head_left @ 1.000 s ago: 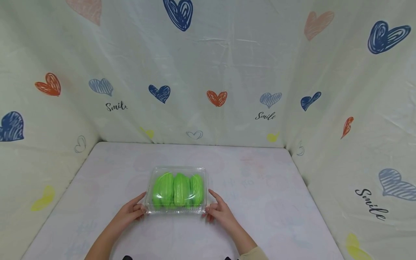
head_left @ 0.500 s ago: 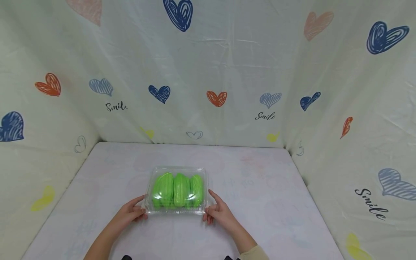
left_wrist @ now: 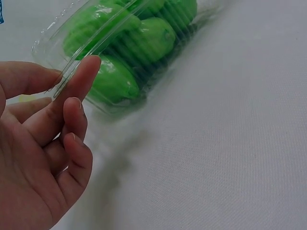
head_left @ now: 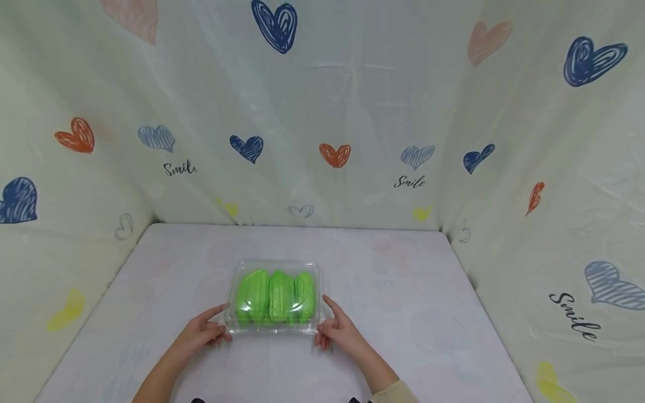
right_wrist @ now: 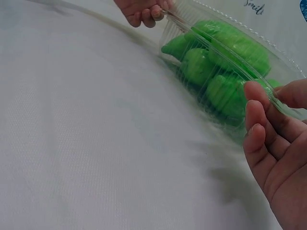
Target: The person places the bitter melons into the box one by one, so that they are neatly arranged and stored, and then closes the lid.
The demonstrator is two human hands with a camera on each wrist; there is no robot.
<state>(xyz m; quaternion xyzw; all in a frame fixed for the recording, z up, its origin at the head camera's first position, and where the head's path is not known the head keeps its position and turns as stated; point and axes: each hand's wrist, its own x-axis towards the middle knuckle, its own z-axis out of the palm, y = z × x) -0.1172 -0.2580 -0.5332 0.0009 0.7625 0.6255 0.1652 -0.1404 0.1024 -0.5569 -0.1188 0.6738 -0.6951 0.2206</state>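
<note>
A clear plastic clamshell box (head_left: 274, 329) sits near the middle of the table, its lid down over several bright green, ridged, rounded pieces (head_left: 281, 296). At its near left corner my left hand (head_left: 199, 332) pinches the rim. The left wrist view shows the thumb above the rim and a finger (left_wrist: 85, 79) below it, the other fingers curled. My right hand (head_left: 342, 332) pinches the near right corner the same way, index finger stretched along the side. In the right wrist view, the right fingertips (right_wrist: 254, 91) lie under the rim and the thumb on top.
The white table (head_left: 403, 313) spreads around the box on all sides. A pale curtain (head_left: 363, 112) printed with hearts and the word Smile hangs behind it and along both sides. Two small dark objects peek in at the bottom edge.
My left index finger has lowered slightly along the box's side, and the fingers below have shifted a little under its corner. The box stays in place; the head view has tilted slightly.
</note>
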